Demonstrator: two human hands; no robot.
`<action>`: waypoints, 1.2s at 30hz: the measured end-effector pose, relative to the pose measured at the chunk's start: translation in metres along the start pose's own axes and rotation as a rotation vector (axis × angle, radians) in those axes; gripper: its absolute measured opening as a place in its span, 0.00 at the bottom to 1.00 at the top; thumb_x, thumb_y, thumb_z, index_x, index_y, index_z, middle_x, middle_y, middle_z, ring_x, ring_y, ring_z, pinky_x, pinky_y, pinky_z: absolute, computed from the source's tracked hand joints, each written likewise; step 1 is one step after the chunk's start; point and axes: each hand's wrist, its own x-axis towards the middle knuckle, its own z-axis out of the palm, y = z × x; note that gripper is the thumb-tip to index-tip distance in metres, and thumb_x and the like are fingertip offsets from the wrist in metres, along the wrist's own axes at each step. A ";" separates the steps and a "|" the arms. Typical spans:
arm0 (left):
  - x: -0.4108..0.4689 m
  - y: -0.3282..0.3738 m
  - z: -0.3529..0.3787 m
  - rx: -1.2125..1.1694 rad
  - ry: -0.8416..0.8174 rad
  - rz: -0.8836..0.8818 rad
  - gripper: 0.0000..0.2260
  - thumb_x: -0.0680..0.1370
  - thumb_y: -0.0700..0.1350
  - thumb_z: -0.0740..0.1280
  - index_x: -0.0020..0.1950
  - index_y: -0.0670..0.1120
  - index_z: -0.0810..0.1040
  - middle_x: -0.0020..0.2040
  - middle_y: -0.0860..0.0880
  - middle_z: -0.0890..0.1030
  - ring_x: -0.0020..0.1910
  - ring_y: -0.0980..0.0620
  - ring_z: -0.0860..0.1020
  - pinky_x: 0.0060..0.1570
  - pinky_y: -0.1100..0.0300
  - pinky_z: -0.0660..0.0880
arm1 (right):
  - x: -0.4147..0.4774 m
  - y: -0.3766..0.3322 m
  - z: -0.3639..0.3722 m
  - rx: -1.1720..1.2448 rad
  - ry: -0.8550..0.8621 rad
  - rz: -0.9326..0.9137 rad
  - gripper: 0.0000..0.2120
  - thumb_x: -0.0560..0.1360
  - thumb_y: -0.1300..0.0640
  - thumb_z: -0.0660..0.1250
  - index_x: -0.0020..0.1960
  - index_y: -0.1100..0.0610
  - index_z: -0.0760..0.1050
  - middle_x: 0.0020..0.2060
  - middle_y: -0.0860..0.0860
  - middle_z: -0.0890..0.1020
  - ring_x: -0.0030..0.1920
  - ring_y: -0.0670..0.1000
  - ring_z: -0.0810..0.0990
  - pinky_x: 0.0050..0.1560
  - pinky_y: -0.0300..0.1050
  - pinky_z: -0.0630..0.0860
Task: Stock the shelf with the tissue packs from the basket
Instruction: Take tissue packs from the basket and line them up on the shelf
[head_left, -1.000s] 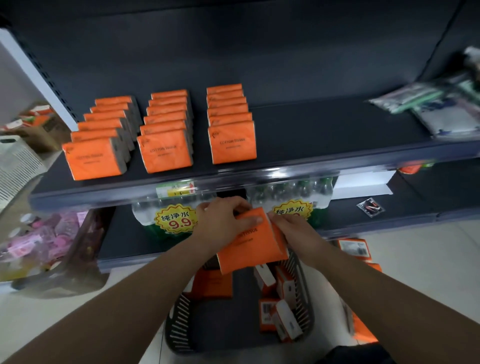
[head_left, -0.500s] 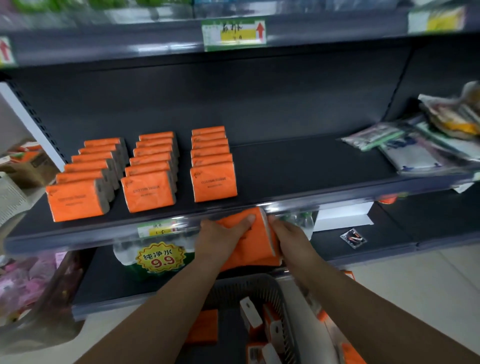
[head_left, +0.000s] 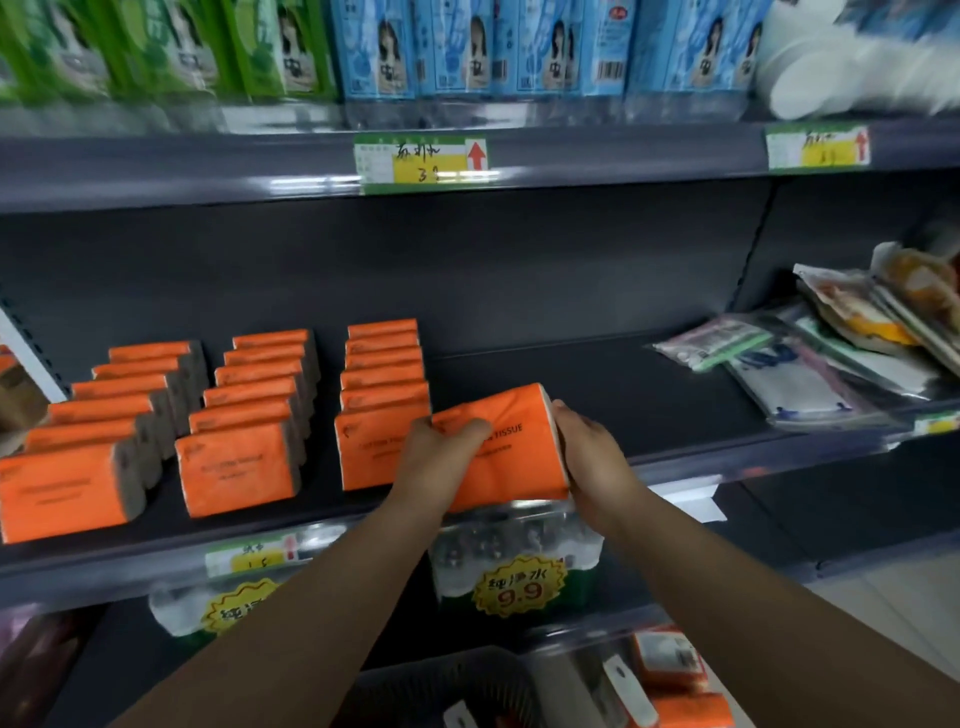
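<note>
I hold one orange tissue pack with both hands, just above the front edge of the dark shelf. My left hand grips its left side and my right hand its right end. The pack sits tilted, right beside the front pack of the third row. Two more rows of orange packs, one in the middle and one at the left, stand on the shelf. The dark basket is at the bottom, with more orange packs by it.
Flat plastic-wrapped packets lie on the shelf's right end. Bare shelf lies between them and the third row. Blue and green cartons fill the shelf above. Bottled water packs with yellow price tags sit on the shelf below.
Both hands have lifted the tissue pack from over the basket up to the shelf's front edge. My view has tilted upward, bringing the upper shelf into sight.
</note>
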 end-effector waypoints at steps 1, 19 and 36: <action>0.005 0.002 0.003 -0.017 0.000 0.003 0.09 0.73 0.52 0.71 0.49 0.53 0.74 0.46 0.55 0.78 0.45 0.54 0.76 0.50 0.56 0.70 | 0.006 -0.005 0.001 0.005 0.007 -0.018 0.18 0.80 0.47 0.57 0.56 0.58 0.78 0.52 0.61 0.82 0.50 0.59 0.82 0.52 0.56 0.80; 0.126 0.010 0.053 0.156 0.151 0.142 0.22 0.76 0.55 0.67 0.68 0.47 0.72 0.62 0.47 0.78 0.61 0.46 0.76 0.57 0.59 0.71 | 0.130 -0.032 0.013 -0.032 0.222 -0.124 0.15 0.79 0.59 0.54 0.52 0.66 0.76 0.52 0.65 0.80 0.48 0.60 0.81 0.52 0.54 0.78; 0.225 0.016 0.075 0.089 0.102 -0.039 0.20 0.81 0.47 0.57 0.73 0.49 0.61 0.51 0.48 0.74 0.44 0.51 0.72 0.50 0.56 0.67 | 0.215 -0.017 0.021 -0.124 -0.093 -0.198 0.13 0.80 0.59 0.55 0.60 0.54 0.73 0.53 0.53 0.81 0.50 0.50 0.80 0.42 0.41 0.77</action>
